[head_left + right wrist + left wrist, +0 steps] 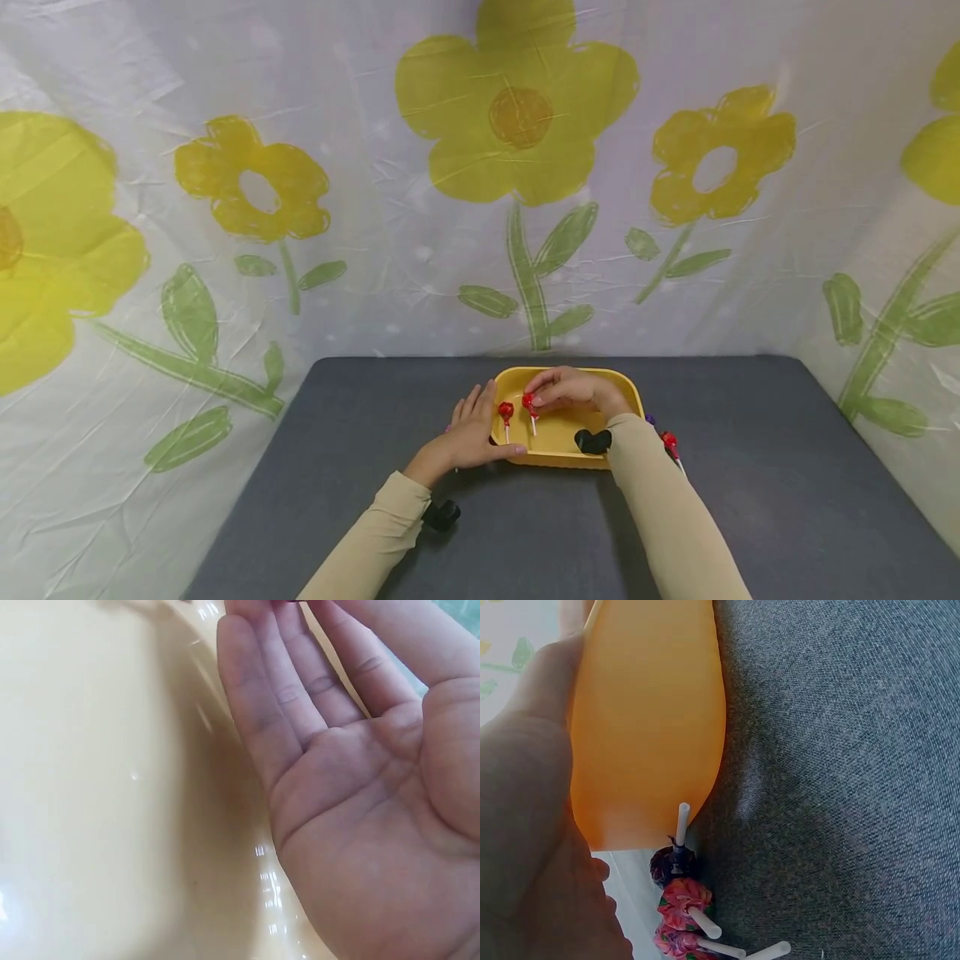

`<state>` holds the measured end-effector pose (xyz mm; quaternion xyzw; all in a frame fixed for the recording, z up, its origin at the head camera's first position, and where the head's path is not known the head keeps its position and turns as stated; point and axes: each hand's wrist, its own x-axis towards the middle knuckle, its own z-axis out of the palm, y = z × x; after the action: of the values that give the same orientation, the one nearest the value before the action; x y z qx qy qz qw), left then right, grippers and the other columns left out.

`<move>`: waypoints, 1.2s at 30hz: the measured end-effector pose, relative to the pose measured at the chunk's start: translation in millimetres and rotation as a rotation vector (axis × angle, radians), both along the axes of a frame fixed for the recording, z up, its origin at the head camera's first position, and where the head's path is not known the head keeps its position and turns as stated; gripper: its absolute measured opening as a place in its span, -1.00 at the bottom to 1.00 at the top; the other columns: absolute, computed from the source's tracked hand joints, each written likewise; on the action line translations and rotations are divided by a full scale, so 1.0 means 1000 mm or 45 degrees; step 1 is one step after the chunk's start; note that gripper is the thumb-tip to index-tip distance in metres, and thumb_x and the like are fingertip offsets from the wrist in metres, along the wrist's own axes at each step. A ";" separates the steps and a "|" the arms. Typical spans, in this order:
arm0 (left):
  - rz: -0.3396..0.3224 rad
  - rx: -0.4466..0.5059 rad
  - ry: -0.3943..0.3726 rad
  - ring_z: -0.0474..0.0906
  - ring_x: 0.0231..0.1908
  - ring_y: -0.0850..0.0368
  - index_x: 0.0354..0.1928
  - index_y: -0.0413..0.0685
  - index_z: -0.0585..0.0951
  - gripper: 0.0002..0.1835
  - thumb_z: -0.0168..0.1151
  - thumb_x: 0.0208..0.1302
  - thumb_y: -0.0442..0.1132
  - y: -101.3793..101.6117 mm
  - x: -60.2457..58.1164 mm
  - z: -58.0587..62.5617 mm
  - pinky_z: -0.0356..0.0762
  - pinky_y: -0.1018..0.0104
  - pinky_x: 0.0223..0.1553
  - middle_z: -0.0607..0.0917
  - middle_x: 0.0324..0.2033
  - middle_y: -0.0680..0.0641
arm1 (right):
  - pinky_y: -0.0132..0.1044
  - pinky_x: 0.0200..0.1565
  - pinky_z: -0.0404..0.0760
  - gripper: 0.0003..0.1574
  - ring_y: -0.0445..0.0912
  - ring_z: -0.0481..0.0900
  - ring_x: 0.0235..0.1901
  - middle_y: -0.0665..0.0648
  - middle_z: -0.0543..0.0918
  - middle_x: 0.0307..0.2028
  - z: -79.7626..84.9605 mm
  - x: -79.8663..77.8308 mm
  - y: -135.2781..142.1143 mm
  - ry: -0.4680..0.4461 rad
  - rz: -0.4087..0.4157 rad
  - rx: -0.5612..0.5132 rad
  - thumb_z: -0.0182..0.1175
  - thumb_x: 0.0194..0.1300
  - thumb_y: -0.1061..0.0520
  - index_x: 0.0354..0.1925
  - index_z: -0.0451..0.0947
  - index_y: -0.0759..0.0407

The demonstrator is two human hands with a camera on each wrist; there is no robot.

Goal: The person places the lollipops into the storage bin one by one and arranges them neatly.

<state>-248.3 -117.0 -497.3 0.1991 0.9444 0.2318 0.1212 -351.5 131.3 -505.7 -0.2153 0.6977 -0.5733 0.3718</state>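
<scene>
A yellow tray [558, 459] with rounded corners lies on the table. At its left end my left hand [471, 440] rests against the rim, fingers straight and thumb along the front edge. My right hand [573, 390] reaches in over the tray and pinches a red-wrapped lollipop [528, 401], its white stick pointing down. Inside, at the left end, another red lollipop [506, 410] lies with its stick toward the front. In the left wrist view a dark-wrapped lollipop [673, 865] and pinkish-red lollipops [681, 901] lie beside the tray's end, below my left hand.
Past the tray's right end lie a red lollipop [669, 439] and a purple one [650, 419], partly behind the right sleeve [663, 500]. The dark grey table [375, 417] ends at a hanging cloth [390, 275] printed with yellow flowers.
</scene>
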 end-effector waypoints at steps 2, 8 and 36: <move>0.001 -0.005 -0.004 -0.36 0.59 -0.18 0.57 -0.09 -0.36 0.39 0.11 0.04 0.60 0.000 0.000 0.000 -0.31 -0.25 0.53 -0.24 0.60 -0.14 | -0.18 0.14 0.64 -0.67 -0.13 0.71 -0.09 -0.01 0.70 -0.11 0.001 0.001 -0.001 0.000 -0.003 -0.004 0.18 0.39 0.26 0.10 0.55 0.29; -0.006 -0.014 0.020 -0.33 0.58 -0.22 0.57 -0.12 -0.35 0.37 0.13 0.07 0.56 0.001 0.000 0.000 -0.27 -0.26 0.53 -0.22 0.59 -0.18 | -0.20 0.12 0.66 -0.70 -0.15 0.71 -0.15 -0.03 0.70 -0.15 0.001 0.004 -0.004 -0.017 0.046 -0.022 0.16 0.39 0.29 0.07 0.55 0.33; 0.009 0.008 0.011 -0.32 0.59 -0.21 0.57 -0.12 -0.32 0.37 0.17 0.05 0.54 0.001 0.002 0.004 -0.28 -0.26 0.53 -0.20 0.60 -0.17 | -0.22 -0.04 0.73 -0.62 -0.19 0.73 -0.29 -0.07 0.76 -0.28 -0.007 0.008 -0.017 0.056 -0.081 0.152 0.20 0.39 0.21 0.11 0.57 0.37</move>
<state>-245.9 -116.0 -493.4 0.1970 0.9450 0.2342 0.1155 -343.2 114.0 -512.4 -0.1828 0.7451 -0.5374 0.3502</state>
